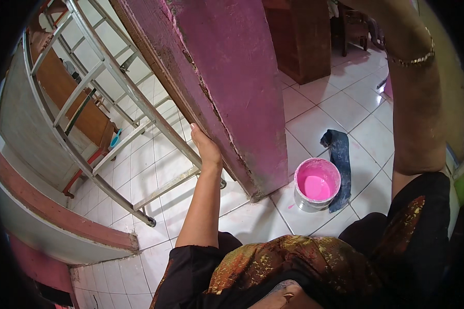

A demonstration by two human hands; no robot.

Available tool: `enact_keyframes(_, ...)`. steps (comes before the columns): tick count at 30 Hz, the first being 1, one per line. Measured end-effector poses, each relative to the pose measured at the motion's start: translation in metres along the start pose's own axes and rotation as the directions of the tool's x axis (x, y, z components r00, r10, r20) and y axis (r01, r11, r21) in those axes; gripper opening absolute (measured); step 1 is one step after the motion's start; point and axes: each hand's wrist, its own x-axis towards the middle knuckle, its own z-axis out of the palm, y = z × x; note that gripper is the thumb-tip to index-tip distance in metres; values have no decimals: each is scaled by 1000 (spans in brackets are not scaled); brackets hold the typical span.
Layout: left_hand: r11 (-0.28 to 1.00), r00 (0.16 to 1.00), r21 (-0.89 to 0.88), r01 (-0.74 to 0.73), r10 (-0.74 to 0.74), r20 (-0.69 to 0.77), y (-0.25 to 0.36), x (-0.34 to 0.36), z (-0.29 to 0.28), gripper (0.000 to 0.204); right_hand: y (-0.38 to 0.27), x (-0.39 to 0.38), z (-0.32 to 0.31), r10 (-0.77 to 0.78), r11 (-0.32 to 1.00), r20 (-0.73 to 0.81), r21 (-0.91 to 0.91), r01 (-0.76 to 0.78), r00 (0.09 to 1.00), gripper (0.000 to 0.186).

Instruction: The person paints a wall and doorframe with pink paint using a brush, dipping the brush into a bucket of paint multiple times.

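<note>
My left hand (206,148) rests against the wooden frame (191,110) along the edge of the pink wall (237,87). One fingertip points upward. The other fingers barely show, but the hand looks flat and holds nothing that I can see. My right arm is raised at the upper right, with a gold bracelet (415,62) around it. Beyond the bracelet my right hand (397,23) runs out at the top edge, its fingers out of view. On the floor right of the wall stands a white bucket (309,206) with bright pink paint (317,187) inside.
A dark blue cloth (339,159) lies beside the bucket. A metal ladder-like frame (134,95) stands close by on the left. Past it curves a low wall (51,206) with a reddish ledge. Wooden furniture (304,41) stands at the back. White tiles (355,110) cover the floor.
</note>
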Motion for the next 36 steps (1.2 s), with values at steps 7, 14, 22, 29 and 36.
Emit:
enact_keyframes(7, 1000, 997, 14, 15, -17, 75, -3, -1, -7, 58, 38, -87, 143, -281, 888, -119, -409, 211, 952, 30)
enact_keyframes(14, 999, 1000, 34, -8, 7, 11, -4, 1, -7, 57, 23, -217, 187, 14, 999, 585, -35, 8, 811, 34)
enact_keyframes(22, 999, 1000, 52, 3, -5, 23, -1, 0, -5, 57, 61, -126, 150, 146, 989, 601, -110, -100, 785, 15)
enact_keyframes(29, 998, 998, 0, -64, 64, -12, 3, -2, 6, 54, 55, -58, 55, 87, 996, -39, -34, -88, 995, 19)
enact_keyframes(36, 1000, 998, -7, -27, 28, 60, 6, -2, 4, 54, 82, -78, 126, -173, 979, -366, -163, 120, 914, 22)
